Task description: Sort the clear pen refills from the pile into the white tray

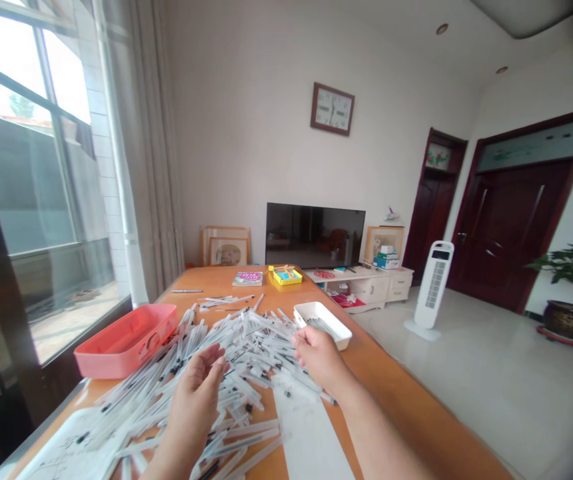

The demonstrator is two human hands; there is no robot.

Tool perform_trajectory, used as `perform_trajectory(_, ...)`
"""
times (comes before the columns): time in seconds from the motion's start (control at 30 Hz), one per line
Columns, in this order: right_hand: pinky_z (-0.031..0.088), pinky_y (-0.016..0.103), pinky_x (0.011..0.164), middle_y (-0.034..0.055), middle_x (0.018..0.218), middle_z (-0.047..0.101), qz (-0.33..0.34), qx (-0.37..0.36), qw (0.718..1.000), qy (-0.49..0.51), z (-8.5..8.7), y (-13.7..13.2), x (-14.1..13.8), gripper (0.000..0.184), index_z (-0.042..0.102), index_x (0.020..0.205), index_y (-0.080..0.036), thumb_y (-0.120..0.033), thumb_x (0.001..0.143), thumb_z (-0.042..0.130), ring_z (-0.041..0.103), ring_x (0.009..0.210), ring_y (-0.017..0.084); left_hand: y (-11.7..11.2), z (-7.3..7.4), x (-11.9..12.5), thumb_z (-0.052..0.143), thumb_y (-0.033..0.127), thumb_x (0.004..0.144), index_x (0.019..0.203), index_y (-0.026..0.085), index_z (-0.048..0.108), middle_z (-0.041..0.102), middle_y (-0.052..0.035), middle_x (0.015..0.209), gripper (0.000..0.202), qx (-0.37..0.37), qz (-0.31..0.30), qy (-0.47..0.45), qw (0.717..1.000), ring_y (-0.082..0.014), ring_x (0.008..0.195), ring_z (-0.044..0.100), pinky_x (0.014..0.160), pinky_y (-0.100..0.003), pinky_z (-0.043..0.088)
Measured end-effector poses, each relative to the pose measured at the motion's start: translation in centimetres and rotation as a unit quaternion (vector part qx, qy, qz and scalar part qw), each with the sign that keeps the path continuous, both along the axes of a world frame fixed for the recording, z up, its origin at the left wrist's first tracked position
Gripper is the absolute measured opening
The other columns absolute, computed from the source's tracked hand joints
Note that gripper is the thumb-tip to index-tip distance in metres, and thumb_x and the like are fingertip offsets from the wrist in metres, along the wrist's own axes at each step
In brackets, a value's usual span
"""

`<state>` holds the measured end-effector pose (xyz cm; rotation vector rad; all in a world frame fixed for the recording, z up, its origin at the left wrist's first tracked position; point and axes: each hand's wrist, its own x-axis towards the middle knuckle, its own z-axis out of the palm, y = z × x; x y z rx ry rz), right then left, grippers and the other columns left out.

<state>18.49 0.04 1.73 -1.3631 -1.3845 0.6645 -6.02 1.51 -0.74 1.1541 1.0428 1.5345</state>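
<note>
A big heap of clear plastic pens with dark tips lies spread over the orange wooden table. My left hand hovers over the heap with the fingers curled loosely inward and nothing visible in them. My right hand is above the right side of the heap, next to the white tray, with its fingers pinched together; what they hold is hidden. The white tray has a few pen parts inside.
A pink tray stands at the table's left edge by the window. Farther back lie a book, a yellow box and single pens. A white paper sheet lies near me. TV, fan and plant stand beyond the table.
</note>
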Motion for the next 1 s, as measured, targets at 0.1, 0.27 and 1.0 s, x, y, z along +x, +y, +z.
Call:
perform_trajectory(0.1,0.044,0.026,0.057,0.0012,0.067,0.067,-0.067,0.033,0.996,0.043,1.1,0.9,1.7,0.023,0.063,0.077,-0.018,-0.04,0.081,0.06,0.059,0.058,0.015,0.1,-0.3,0.0,0.076,0.049,0.074,0.115,0.016,0.063,0.07,-0.0131,0.118,0.054,-0.004,0.008,0.007,1.0,-0.027,0.108,0.067,0.098,-0.044,0.05)
perform_trajectory(0.27,0.039,0.024,0.053,0.0,0.069,0.064,-0.174,0.087,0.968,0.159,2.2,3.5,5.9,0.027,0.063,0.087,-0.018,-0.035,0.067,0.068,0.053,0.058,0.013,-0.3,0.1,0.1,0.077,0.052,0.07,0.11,0.015,0.066,0.072,-0.0116,0.11,0.055,-0.011,0.018,0.016,1.0,-0.027,0.1,0.069,0.092,-0.042,0.052)
perform_trajectory(1.0,0.052,0.036,0.083,0.0074,0.1,0.07,-0.188,-0.066,0.961,-0.192,-2.3,16.1,14.8,0.023,0.069,0.099,-0.015,-0.036,0.093,0.063,0.066,0.093,0.021,0.9,-1.3,-1.0,0.072,0.062,0.074,0.113,0.019,0.068,0.073,-0.0111,0.113,0.058,-0.026,0.031,0.105,0.994,-0.0311,0.101,0.07,0.086,-0.04,0.052)
